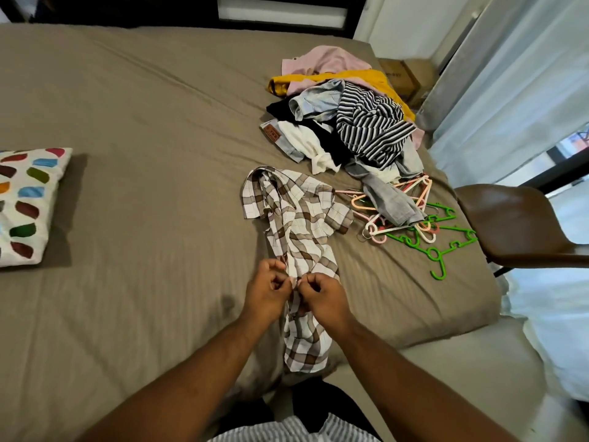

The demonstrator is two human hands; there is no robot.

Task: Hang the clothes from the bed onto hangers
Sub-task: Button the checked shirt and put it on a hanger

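Observation:
A brown and white checked shirt (298, 224) lies stretched from the middle of the bed (143, 122) down over its near edge. My left hand (266, 296) and my right hand (323, 298) pinch the shirt's front edges close together, fingers curled, at its lower part. A pile of clothes (347, 122), with a striped top, denim, a yellow and a pink garment, sits at the bed's far right. Several plastic hangers (424, 231), green, pink and cream, lie tangled to the right of the shirt, partly under a grey garment.
A white pillow with coloured spots (27, 202) lies at the bed's left. A brown chair (516, 224) stands close to the bed's right side. Cardboard boxes (404, 78) and pale curtains (510, 90) are beyond it.

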